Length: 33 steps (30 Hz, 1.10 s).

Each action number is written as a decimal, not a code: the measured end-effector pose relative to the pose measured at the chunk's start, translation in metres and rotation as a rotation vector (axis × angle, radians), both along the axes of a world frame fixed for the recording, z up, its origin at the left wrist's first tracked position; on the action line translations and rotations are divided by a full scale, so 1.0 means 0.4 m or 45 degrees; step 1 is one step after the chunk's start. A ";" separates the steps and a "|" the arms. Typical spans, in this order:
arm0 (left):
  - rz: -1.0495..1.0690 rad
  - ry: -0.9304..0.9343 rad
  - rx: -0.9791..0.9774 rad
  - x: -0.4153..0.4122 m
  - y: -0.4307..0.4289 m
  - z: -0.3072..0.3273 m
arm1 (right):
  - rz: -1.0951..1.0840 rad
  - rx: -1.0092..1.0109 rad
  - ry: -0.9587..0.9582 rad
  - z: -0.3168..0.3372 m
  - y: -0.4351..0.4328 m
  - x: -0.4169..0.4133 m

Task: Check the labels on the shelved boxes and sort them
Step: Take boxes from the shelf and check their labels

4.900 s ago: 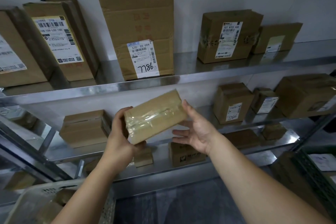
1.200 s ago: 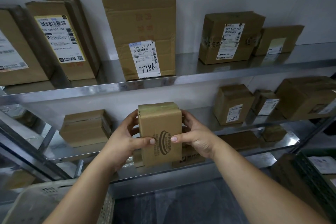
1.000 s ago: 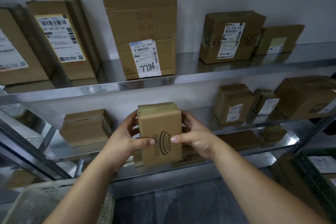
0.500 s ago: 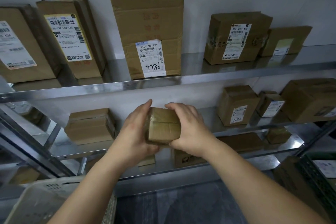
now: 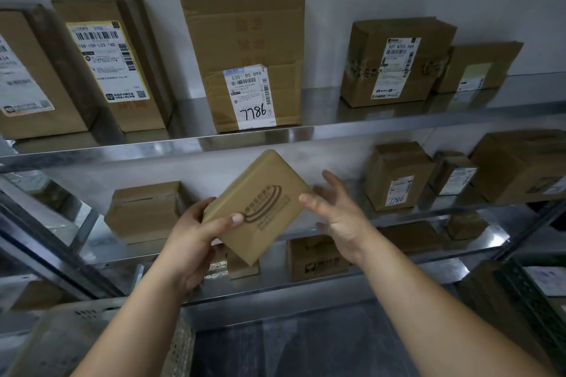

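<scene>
A small brown cardboard box [image 5: 260,205] with a printed round logo on its face is tilted in front of the middle shelf. My left hand [image 5: 196,229] grips its lower left corner, thumb across the front. Beside its right edge, my right hand [image 5: 333,211] has its fingers spread and the fingertips just at the box. No shipping label shows on the face turned towards me.
The top metal shelf [image 5: 306,131] carries a tall box labelled 7786 [image 5: 245,55], labelled boxes to the left [image 5: 107,61] and right [image 5: 395,64]. The middle shelf holds a plain box [image 5: 144,211] and another 7786 box [image 5: 398,177]. A pale basket [image 5: 76,343] stands lower left, a dark crate [image 5: 533,300] lower right.
The box was gripped by both hands with its taped end up; now it is turned logo face up and tilted, held by the left hand alone, while the right hand has opened beside it.
</scene>
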<state>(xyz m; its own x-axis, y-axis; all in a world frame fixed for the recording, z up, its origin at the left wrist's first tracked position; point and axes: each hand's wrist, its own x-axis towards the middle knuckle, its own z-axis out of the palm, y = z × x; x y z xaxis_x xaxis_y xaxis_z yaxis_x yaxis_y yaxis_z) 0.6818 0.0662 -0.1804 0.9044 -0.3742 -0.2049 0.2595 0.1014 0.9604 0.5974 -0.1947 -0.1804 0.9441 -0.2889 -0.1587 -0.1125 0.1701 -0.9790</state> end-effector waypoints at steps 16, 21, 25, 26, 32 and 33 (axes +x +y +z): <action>-0.169 0.307 0.108 0.012 0.005 -0.046 | 0.004 -0.572 -0.281 -0.068 0.005 0.002; -0.183 0.434 0.082 0.009 -0.005 -0.019 | 0.030 -0.808 -0.374 -0.064 0.026 -0.011; -0.214 0.402 0.093 0.004 -0.014 -0.007 | 0.055 -0.935 -0.443 -0.058 0.037 -0.008; -0.217 0.401 0.082 0.003 -0.013 -0.004 | 0.055 -0.996 -0.474 -0.058 0.037 -0.006; -0.287 0.502 0.089 0.005 -0.018 0.012 | 0.126 -1.324 -0.624 -0.047 0.040 -0.008; -0.298 0.517 0.089 0.006 -0.019 0.012 | 0.134 -1.346 -0.642 -0.046 0.044 -0.008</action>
